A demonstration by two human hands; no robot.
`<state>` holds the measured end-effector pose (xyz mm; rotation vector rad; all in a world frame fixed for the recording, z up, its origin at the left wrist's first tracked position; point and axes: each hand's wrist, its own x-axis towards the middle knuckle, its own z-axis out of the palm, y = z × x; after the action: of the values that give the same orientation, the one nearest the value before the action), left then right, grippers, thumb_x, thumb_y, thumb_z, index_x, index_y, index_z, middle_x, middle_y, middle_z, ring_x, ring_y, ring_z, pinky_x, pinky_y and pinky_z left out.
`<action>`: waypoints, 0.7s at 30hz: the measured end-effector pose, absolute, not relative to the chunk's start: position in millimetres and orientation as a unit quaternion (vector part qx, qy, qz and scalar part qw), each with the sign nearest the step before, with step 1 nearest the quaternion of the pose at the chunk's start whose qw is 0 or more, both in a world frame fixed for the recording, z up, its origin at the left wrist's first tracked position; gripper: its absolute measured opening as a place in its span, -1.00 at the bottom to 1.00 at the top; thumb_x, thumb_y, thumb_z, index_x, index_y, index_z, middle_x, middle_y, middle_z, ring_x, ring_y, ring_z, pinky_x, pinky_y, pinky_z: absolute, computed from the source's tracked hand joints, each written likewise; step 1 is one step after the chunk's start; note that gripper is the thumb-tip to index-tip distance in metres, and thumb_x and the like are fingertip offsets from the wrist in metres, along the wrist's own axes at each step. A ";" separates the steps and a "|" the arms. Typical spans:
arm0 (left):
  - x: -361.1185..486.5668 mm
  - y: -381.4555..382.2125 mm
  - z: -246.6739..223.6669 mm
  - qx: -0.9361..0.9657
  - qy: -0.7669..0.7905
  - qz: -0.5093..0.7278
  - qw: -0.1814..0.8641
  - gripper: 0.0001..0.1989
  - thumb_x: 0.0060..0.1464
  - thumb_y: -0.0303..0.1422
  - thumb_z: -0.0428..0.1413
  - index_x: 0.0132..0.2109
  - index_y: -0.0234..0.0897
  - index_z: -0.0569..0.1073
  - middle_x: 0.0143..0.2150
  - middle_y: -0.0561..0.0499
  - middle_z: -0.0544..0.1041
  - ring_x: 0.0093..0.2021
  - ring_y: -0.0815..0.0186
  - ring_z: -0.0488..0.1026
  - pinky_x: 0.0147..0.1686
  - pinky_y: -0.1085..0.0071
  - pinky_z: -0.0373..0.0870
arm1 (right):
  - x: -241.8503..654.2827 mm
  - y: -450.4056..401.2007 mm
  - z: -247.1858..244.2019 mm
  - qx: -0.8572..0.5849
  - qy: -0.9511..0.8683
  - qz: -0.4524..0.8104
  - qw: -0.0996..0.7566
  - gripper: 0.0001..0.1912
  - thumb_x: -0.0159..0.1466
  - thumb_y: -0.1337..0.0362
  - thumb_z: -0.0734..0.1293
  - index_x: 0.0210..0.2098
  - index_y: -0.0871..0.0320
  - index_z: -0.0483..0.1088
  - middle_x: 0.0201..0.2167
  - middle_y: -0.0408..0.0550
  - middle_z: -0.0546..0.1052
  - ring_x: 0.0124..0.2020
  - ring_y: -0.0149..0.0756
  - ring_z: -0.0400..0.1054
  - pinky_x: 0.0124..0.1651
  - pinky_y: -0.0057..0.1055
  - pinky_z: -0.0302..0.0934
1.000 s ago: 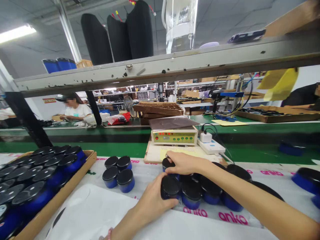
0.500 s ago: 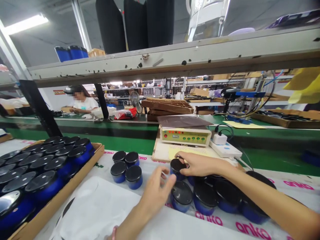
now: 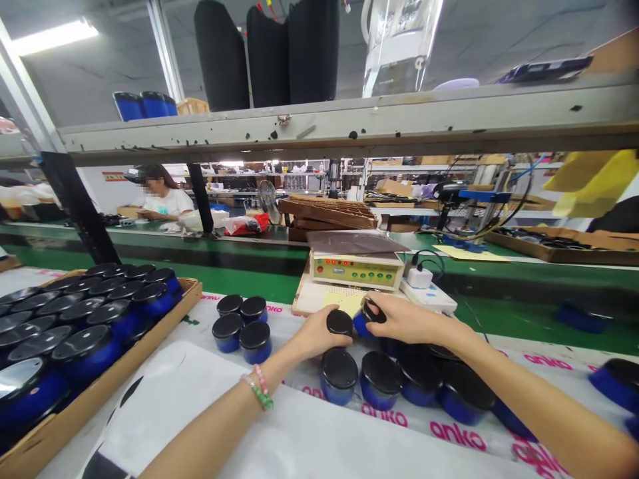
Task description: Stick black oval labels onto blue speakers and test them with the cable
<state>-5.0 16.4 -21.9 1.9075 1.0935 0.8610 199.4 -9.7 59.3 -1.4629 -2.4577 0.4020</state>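
My left hand is closed around a small blue container with a black lid. Just to its right, my right hand grips a second blue container, which is tilted. Several more black-lidded blue containers stand in front of and to the right of my hands, partly under my right forearm. Left of my left hand is a group of several containers on the printed white sheet.
A cardboard tray full of blue containers lies at the left. Beyond my hands are a device with red digits and a power strip. A shelf spans above. A person sits in the background.
My left hand has moved right and closed on the container that my right hand was at. My right hand now holds another, tilted one. The view has shifted slightly right.
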 end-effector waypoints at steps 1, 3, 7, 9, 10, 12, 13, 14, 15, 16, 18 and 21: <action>-4.8 15.9 -19.5 0.749 0.428 0.339 0.376 -0.21 -0.23 -0.35 0.33 0.17 -0.43 0.25 0.09 -0.28 0.42 0.09 -0.04 0.36 0.11 0.03 0.24 | 201.2 -12.9 61.1 -0.503 -0.840 0.141 0.146 -0.83 0.06 0.32 0.26 -0.43 0.10 0.11 -0.47 -0.19 0.28 -0.45 -0.37 0.12 -0.40 -0.44 0.02; -4.9 9.6 -9.6 0.756 0.420 0.350 0.360 -0.18 -0.18 -0.30 0.31 0.21 -0.43 0.18 0.17 -0.34 0.32 0.17 -0.06 0.27 0.14 0.00 0.17 | 202.8 -21.1 64.7 -0.504 -0.830 0.151 0.185 -0.85 0.06 0.34 0.23 -0.38 0.11 0.13 -0.43 -0.19 0.29 -0.40 -0.36 0.15 -0.35 -0.44 0.06; 0.2 -16.4 24.5 0.791 0.355 0.379 0.323 -0.10 -0.18 -0.22 0.33 0.26 -0.27 0.11 0.30 -0.20 0.14 0.28 -0.02 0.10 0.22 0.07 0.08 | 193.5 -36.0 68.8 -0.496 -0.810 0.185 0.253 -0.84 0.10 0.31 0.21 -0.30 0.11 0.16 -0.37 -0.20 0.31 -0.36 -0.36 0.18 -0.32 -0.45 0.11; 5.5 -29.1 39.1 0.807 0.319 0.387 0.311 -0.25 -0.14 -0.27 0.31 0.20 -0.19 0.21 0.20 -0.09 0.31 0.18 0.07 0.26 0.15 0.20 0.21 | 183.4 -39.1 68.1 -0.491 -0.799 0.197 0.286 -0.89 0.17 0.24 0.19 -0.32 0.10 0.15 -0.42 -0.21 0.27 -0.39 -0.37 0.16 -0.36 -0.45 0.10; 7.8 -34.0 43.7 0.812 0.308 0.392 0.305 -0.34 -0.09 -0.30 0.28 0.16 -0.18 0.24 0.14 -0.05 0.38 0.11 0.13 0.34 0.09 0.26 0.28 | 177.7 -39.6 67.2 -0.488 -0.794 0.202 0.301 -0.88 0.21 0.20 0.16 -0.34 0.10 0.14 -0.44 -0.21 0.24 -0.40 -0.37 0.14 -0.37 -0.45 0.10; 10.2 -40.7 47.1 0.815 0.302 0.400 0.290 -0.41 -0.03 -0.35 0.24 0.15 -0.18 0.25 0.09 -0.03 0.42 0.06 0.17 0.39 0.04 0.31 0.33 | 166.2 -39.8 64.8 -0.483 -0.785 0.210 0.326 -0.83 0.26 0.14 0.11 -0.37 0.10 0.12 -0.47 -0.22 0.21 -0.41 -0.36 0.13 -0.38 -0.45 0.11; 10.0 -42.7 46.4 0.815 0.307 0.404 0.280 -0.38 -0.03 -0.37 0.24 0.18 -0.18 0.23 0.12 -0.04 0.40 0.08 0.16 0.37 0.06 0.30 0.31 | 160.6 -39.9 63.5 -0.481 -0.781 0.214 0.335 -0.82 0.27 0.13 0.10 -0.37 0.10 0.11 -0.46 -0.21 0.21 -0.41 -0.36 0.14 -0.37 -0.44 0.12; 8.7 -43.9 44.5 0.815 0.314 0.407 0.269 -0.33 -0.03 -0.38 0.24 0.21 -0.19 0.18 0.16 -0.07 0.37 0.13 0.14 0.34 0.09 0.28 0.29 | 155.3 -40.1 62.3 -0.480 -0.778 0.217 0.342 -0.81 0.28 0.12 0.09 -0.37 0.10 0.11 -0.46 -0.21 0.21 -0.40 -0.36 0.15 -0.36 -0.44 0.12; 6.3 -44.6 42.1 0.815 0.322 0.408 0.257 -0.27 -0.04 -0.39 0.24 0.25 -0.20 0.13 0.19 -0.09 0.33 0.16 0.12 0.30 0.13 0.25 0.25 | 150.5 -40.4 61.3 -0.478 -0.777 0.219 0.346 -0.80 0.29 0.12 0.09 -0.37 0.10 0.11 -0.45 -0.21 0.23 -0.39 -0.35 0.16 -0.34 -0.43 0.13; 2.9 -44.7 39.6 0.816 0.329 0.406 0.246 -0.22 -0.04 -0.40 0.24 0.28 -0.21 0.08 0.21 -0.11 0.31 0.19 0.12 0.28 0.15 0.24 0.23 | 146.4 -40.8 60.7 -0.477 -0.777 0.219 0.347 -0.79 0.30 0.11 0.08 -0.36 0.10 0.12 -0.45 -0.20 0.23 -0.39 -0.34 0.17 -0.33 -0.42 0.14; -7.1 -43.0 35.0 0.822 0.341 0.396 0.225 -0.14 -0.05 -0.38 0.25 0.32 -0.21 -0.02 0.21 -0.10 0.32 0.19 0.14 0.28 0.15 0.26 0.23 | 141.0 -41.1 61.0 -0.470 -0.786 0.220 0.336 -0.77 0.31 0.08 0.07 -0.33 0.10 0.14 -0.45 -0.19 0.25 -0.40 -0.33 0.19 -0.34 -0.40 0.16; -29.5 -32.9 28.5 0.821 0.379 0.385 0.185 -0.17 -0.01 -0.32 0.22 0.32 -0.18 -0.04 0.16 -0.08 0.35 0.17 0.16 0.29 0.14 0.27 0.24 | 143.1 -39.5 66.2 -0.461 -0.803 0.205 0.318 -0.69 0.28 0.00 0.13 -0.17 0.11 0.15 -0.34 -0.11 0.29 -0.33 -0.27 0.24 -0.32 -0.36 0.19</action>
<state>-29.5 -32.9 28.5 2.3119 1.0689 1.0856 143.1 -39.5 66.2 -1.2141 -2.1115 0.5387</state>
